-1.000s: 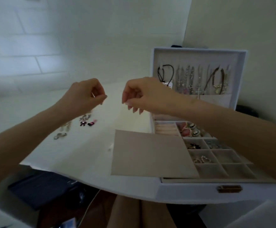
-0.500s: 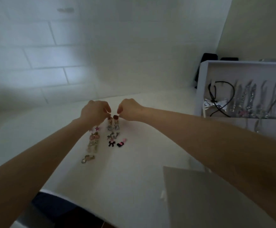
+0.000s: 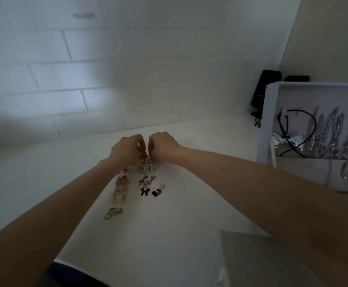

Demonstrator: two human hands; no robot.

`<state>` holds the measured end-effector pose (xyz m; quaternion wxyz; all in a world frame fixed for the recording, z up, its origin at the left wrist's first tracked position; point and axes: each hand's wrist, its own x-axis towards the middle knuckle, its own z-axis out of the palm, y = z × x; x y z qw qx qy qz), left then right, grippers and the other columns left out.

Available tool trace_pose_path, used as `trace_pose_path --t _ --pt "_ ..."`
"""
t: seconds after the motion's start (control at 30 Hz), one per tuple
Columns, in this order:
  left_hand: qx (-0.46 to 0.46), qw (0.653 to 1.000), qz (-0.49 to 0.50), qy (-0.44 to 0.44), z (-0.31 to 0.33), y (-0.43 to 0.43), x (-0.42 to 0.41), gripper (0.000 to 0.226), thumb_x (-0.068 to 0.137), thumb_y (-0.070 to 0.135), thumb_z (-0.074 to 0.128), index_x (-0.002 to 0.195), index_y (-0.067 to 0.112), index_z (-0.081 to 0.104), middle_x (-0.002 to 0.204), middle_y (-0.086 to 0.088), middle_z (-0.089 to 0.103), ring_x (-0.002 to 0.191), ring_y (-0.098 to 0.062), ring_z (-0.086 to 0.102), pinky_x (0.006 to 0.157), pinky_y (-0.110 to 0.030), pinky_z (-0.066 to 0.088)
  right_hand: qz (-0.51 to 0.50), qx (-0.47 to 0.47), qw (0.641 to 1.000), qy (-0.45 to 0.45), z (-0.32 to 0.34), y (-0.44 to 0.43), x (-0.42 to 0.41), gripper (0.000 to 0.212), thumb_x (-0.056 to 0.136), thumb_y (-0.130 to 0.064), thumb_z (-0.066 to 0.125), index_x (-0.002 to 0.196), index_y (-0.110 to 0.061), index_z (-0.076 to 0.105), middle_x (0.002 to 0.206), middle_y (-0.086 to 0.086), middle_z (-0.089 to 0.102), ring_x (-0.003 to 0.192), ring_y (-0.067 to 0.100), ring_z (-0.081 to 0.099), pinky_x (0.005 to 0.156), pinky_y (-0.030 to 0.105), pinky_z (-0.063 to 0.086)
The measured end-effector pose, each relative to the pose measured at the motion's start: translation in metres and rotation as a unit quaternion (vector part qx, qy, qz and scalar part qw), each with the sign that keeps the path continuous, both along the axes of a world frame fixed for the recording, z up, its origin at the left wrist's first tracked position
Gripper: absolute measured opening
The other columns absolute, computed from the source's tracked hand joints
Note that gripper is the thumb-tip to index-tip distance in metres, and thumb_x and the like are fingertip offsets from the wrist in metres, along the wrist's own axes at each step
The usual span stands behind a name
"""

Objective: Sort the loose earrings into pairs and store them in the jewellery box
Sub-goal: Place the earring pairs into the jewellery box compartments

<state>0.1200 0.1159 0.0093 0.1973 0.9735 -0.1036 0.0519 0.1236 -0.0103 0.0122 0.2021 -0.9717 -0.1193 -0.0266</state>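
Observation:
Loose earrings lie in two rows on the white table (image 3: 169, 224): silver bow earrings (image 3: 147, 180), a black bow earring (image 3: 144, 191), a black-and-pink earring (image 3: 157, 191), gold ones (image 3: 113, 212) and pink ones (image 3: 122, 181). My left hand (image 3: 127, 151) and my right hand (image 3: 162, 146) meet at the far end of the rows. Each pinches the top of one silver drop earring (image 3: 146, 167); the pair hangs side by side, lower ends at the table. The white jewellery box (image 3: 268, 121) stands open at the right, necklaces hanging in its lid.
A grey flat insert (image 3: 262, 259) lies at the lower right on the table. Black objects (image 3: 261, 94) stand behind the box against the wall. A white tiled wall runs along the table's far edge. The table's near edge curves at the lower left.
The view swung left, away from the box's compartments. Both hands went from mid-air down to the far end of the earring rows and now pinch the silver drop earrings.

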Motion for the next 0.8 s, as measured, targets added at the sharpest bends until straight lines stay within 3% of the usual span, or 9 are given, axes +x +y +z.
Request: trace_pose_path --t 0.23,0.4,0.5,0.63,0.8 --pt "-0.059 0.996 -0.017 -0.067 0.029 -0.007 -0.024 0.015 0.085 0.02 0.064 0.1 0.019 0.061 0.093 -0.001 0.065 0.082 -0.016 0.056 0.074 -0.03 0.046 -0.007 0.034 0.996 -0.079 0.031 -0.012 -0.024 0.016 0.082 -0.007 0.063 0.097 -0.005 0.069 0.103 0.012 0.066 0.095 0.026 0.062 0.081 0.032 0.051" --pt "-0.091 0.986 -0.042 -0.134 0.067 -0.018 -0.073 0.004 0.084 0.023 0.066 0.086 0.024 0.063 0.08 0.006 0.064 0.074 -0.009 0.057 0.066 -0.025 0.043 0.019 0.063 0.991 -0.118 0.072 -0.033 -0.077 0.013 0.082 -0.008 0.064 0.093 -0.007 0.07 0.088 0.007 0.068 0.079 0.019 0.065 0.068 0.025 0.05" --pt "-0.114 0.98 -0.072 -0.144 0.086 -0.027 -0.111 0.004 0.083 0.024 0.067 0.085 0.025 0.063 0.072 0.014 0.061 0.069 0.005 0.055 0.065 -0.016 0.043 0.039 0.075 0.986 -0.141 0.097 -0.053 -0.123 0.008 0.082 -0.011 0.065 0.089 -0.01 0.069 0.072 -0.007 0.059 0.071 0.01 0.058 0.068 0.02 0.047" --pt "-0.158 0.967 -0.14 -0.141 0.102 -0.052 -0.165 0.004 0.08 0.028 0.067 0.084 0.029 0.066 0.072 0.017 0.064 0.06 0.011 0.055 0.058 -0.009 0.038 0.033 0.1 0.984 -0.145 0.116 -0.104 -0.194 0.005 0.081 -0.019 0.07 0.084 -0.018 0.066 0.069 -0.013 0.06 0.065 0.003 0.058 0.064 0.013 0.048" --pt "-0.17 0.949 -0.254 -0.079 0.103 -0.107 -0.212 0.008 0.081 0.027 0.065 0.087 0.03 0.069 0.077 0.016 0.069 0.075 0.007 0.061 0.063 -0.003 0.038 -0.009 0.1 0.988 -0.113 0.109 -0.176 -0.268 0.017 0.078 -0.018 0.072 0.077 -0.03 0.059 0.069 -0.013 0.061 0.066 -0.005 0.058 0.058 0.004 0.045"
